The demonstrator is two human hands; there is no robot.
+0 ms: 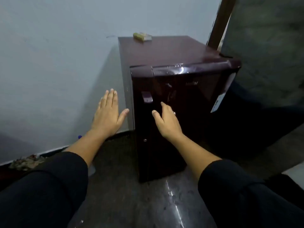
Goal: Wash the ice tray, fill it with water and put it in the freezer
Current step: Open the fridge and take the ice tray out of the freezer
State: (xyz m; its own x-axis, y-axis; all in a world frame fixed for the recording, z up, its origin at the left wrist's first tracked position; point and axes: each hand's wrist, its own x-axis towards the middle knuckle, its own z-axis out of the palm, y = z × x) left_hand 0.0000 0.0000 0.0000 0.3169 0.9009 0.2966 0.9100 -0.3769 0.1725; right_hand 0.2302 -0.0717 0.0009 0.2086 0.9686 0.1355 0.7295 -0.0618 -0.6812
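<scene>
A small dark maroon fridge (185, 99) stands on the floor against a pale wall, its glossy door closed. A recessed handle (147, 97) sits near the door's upper left edge. My left hand (108, 112) is stretched out flat with straight fingers, just left of the fridge's side and holding nothing. My right hand (166, 120) hovers in front of the door a little below the handle, fingers relaxed and empty, with a ring on one finger. No ice tray is in view.
A small yellow-green and clear object (142, 36) lies on the fridge's top at the back. A brown wooden post (220, 22) leans behind the fridge at right. A patterned cloth (26, 162) lies by the wall at lower left. The floor (148, 203) is dark and shiny.
</scene>
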